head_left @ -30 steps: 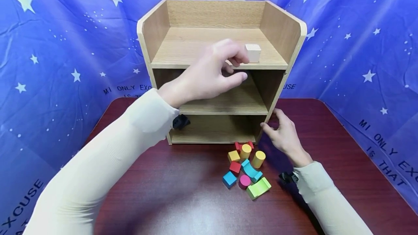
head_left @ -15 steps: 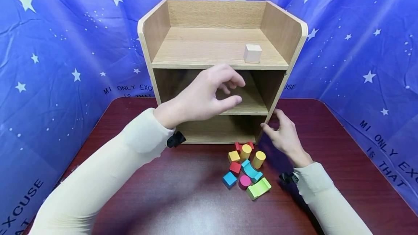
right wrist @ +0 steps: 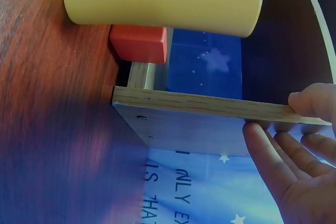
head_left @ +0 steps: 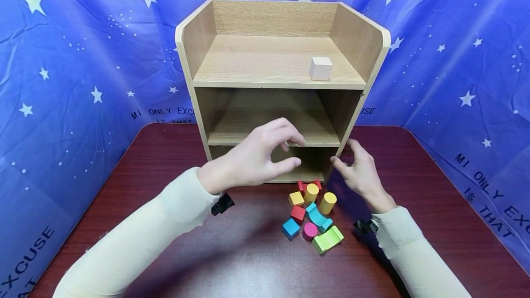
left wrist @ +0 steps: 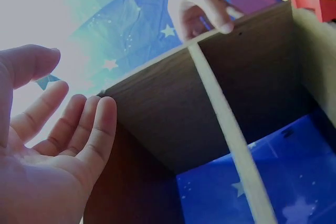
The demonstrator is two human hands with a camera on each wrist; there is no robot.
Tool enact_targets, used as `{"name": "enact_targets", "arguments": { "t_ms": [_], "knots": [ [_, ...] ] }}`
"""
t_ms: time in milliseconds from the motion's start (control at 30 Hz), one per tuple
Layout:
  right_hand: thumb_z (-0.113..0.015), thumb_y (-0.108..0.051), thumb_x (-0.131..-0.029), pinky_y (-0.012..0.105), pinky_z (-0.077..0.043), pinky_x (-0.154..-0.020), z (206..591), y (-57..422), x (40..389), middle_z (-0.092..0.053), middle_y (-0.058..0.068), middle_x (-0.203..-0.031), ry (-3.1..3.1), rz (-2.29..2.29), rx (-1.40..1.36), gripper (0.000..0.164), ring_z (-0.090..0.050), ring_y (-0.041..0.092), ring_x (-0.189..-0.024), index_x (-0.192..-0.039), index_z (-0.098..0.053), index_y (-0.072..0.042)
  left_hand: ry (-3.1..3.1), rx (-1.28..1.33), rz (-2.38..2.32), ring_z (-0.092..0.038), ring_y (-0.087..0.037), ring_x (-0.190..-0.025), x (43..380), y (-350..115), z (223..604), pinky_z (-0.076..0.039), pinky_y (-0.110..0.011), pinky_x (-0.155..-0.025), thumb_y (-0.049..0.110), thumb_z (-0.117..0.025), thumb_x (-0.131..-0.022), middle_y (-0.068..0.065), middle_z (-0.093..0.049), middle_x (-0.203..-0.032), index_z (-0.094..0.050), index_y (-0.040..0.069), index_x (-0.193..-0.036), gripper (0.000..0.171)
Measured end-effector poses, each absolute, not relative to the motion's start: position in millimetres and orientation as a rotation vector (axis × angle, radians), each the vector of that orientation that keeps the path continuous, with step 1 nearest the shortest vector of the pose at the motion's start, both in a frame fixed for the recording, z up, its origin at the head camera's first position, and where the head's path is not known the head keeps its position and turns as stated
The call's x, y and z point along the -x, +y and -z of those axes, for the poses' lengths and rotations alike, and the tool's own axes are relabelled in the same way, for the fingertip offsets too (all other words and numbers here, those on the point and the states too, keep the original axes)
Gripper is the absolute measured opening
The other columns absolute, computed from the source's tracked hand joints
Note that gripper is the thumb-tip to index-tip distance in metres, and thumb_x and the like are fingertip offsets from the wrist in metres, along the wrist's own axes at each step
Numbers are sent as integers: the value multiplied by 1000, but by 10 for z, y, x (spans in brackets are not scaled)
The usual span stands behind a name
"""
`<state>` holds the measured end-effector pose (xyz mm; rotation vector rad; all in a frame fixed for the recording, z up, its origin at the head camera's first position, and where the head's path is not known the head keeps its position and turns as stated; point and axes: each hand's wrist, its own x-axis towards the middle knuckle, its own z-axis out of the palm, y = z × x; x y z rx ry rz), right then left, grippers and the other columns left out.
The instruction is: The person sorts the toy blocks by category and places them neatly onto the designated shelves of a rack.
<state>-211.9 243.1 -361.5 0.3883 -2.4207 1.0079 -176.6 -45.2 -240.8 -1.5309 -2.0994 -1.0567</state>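
My left hand (head_left: pixel 262 157) hovers in front of the lower compartments of a small wooden shelf (head_left: pixel 256 63), its fingers loosely bent and holding nothing. In the left wrist view its fingers (left wrist: pixel 97 135) are spread apart from the thumb. My right hand (head_left: pixel 365 176) grips the front edge of the shelf's right side panel. The right wrist view shows the thumb (right wrist: pixel 312 100) on one side of that panel (right wrist: pixel 210 108) and the fingers on the other. A pale wooden cube (head_left: pixel 320 69) sits on the top level, toward the right.
Before the shelf's lower right corner, several toy blocks lie on the dark red table (head_left: pixel 198 252): yellow cylinders (head_left: pixel 328 203), a yellow block (head_left: pixel 296 198), red pieces (head_left: pixel 297 214), a blue cube (head_left: pixel 290 228), a pink cylinder (head_left: pixel 309 231), a turquoise arch (head_left: pixel 318 217) and a green arch (head_left: pixel 328 240). A starry blue curtain (head_left: pixel 83 59) surrounds the table.
My left hand has come down from beside the pale cube on the top level to the height of the lower compartments. The cube and my right hand have stayed put.
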Motion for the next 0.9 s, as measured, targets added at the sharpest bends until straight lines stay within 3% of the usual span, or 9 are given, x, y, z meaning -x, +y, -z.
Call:
{"name": "enact_targets", "arguments": {
  "t_ms": [133, 433, 700, 767, 900],
  "knots": [
    [-71, -9, -83, 35, -55, -65, 3609, 2426, 2111, -64, 14, -100, -2425, -1001, -386, 44, -63, 26, -90, -123, -53, -4, -2148, 1518, 1060, -56, -8, -89, 1712, -459, 2520, -48, -21, -82, 9, -70, -82, -3, -58, -105, -63, 3, -105, 24],
    [-70, -9, -84, 47, -54, -67, 3614, 2431, 2114, -64, 16, -100, -2422, -1012, -388, 42, -62, 29, -90, -122, -53, -2, -2204, 1510, 1048, -56, -8, -91, 1636, -488, 2752, -48, -20, -83, 9, -71, -82, -3, -58, -103, -63, 4, -105, 25],
    [-70, -10, -84, 21, -51, -65, 3610, 2433, 2109, -64, 14, -100, -2429, -1004, -388, 43, -63, 27, -90, -123, -53, -4, -2246, 1509, 1076, -56, -8, -93, 1588, -496, 2969, -49, -20, -82, 10, -71, -82, -2, -57, -104, -63, 5, -106, 26],
    [-70, -11, -84, 23, -52, -65, 3603, 2433, 2103, -64, 14, -101, -2432, -1006, -385, 43, -63, 29, -91, -123, -53, -4, -2266, 1503, 1073, -56, -7, -92, 1573, -491, 3020, -48, -19, -82, 11, -71, -82, -2, -57, -104, -64, 6, -106, 26],
    [-69, -10, -85, 40, -54, -68, 3598, 2429, 2099, -64, 17, -102, -2438, -1010, -385, 43, -63, 33, -92, -124, -52, -2, -2313, 1495, 1071, -54, -6, -91, 1540, -479, 3107, -48, -18, -82, 13, -70, -83, -2, -57, -104, -64, 7, -106, 25]
  ]
}}
